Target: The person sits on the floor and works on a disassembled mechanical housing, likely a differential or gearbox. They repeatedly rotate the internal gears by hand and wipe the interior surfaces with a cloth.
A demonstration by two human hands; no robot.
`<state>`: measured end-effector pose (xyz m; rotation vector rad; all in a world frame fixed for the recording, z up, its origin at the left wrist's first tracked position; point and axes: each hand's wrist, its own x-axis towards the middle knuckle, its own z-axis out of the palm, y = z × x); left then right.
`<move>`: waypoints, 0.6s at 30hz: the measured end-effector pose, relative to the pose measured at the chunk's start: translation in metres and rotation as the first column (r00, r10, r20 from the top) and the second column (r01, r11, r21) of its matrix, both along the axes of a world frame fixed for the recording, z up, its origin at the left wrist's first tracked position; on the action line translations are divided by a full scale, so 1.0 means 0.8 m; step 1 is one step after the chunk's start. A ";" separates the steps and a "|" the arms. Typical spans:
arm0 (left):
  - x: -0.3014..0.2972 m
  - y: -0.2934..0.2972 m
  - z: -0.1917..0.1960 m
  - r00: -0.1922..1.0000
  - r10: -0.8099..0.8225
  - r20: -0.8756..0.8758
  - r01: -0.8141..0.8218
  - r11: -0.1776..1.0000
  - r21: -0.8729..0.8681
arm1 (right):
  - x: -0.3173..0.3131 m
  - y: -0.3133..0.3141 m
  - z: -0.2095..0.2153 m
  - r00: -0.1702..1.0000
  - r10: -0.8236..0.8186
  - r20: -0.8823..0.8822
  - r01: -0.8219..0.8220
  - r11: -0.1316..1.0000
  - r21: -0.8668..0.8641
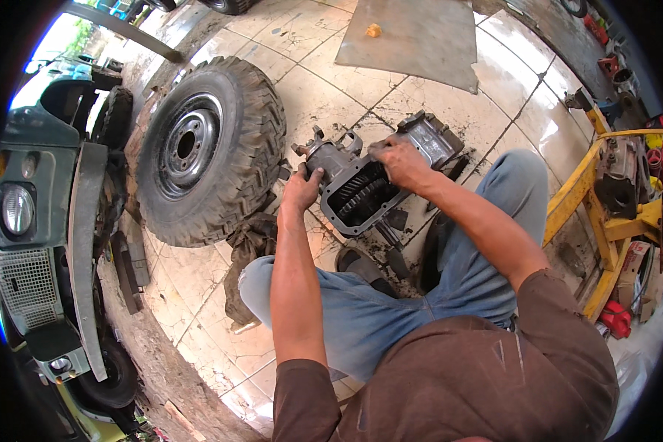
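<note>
A grey metal gearbox (344,230) lies on the tiled floor between my legs, its open side facing up. Dark toothed gears (361,193) show inside the opening. My left hand (300,190) grips the housing's left end, thumb on top and the other fingers partly hidden. At the far right rim of the opening, my right hand (404,162) has its fingers curled down against the metal; whatever is between them is hidden. Just beyond that hand sits a boxy metal section (431,138). A splined-looking shaft (387,234) sticks out on the near side.
A large knobby tyre on a black rim (186,144) stands close by on the left. A dark rag (247,258) lies beside it. Further left is a green vehicle front (37,199). A yellow metal stand (576,193) is at the right, and a flat sheet (412,44) lies ahead.
</note>
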<state>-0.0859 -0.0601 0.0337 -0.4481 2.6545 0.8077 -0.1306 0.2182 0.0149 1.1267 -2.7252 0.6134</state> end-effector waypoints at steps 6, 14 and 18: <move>0.004 -0.003 -0.004 1.000 0.008 -0.030 -0.008 1.000 0.002 | 0.008 -0.009 0.012 0.982 0.187 -0.038 -0.188 0.982 -0.011; 0.002 0.003 0.010 1.000 -0.005 0.010 0.005 1.000 -0.017 | -0.008 0.029 0.014 0.975 -0.212 0.068 0.186 0.944 0.273; -0.003 -0.003 0.004 0.998 0.011 0.059 -0.015 0.997 0.076 | 0.023 -0.018 0.006 0.988 0.154 0.023 -0.154 0.988 0.029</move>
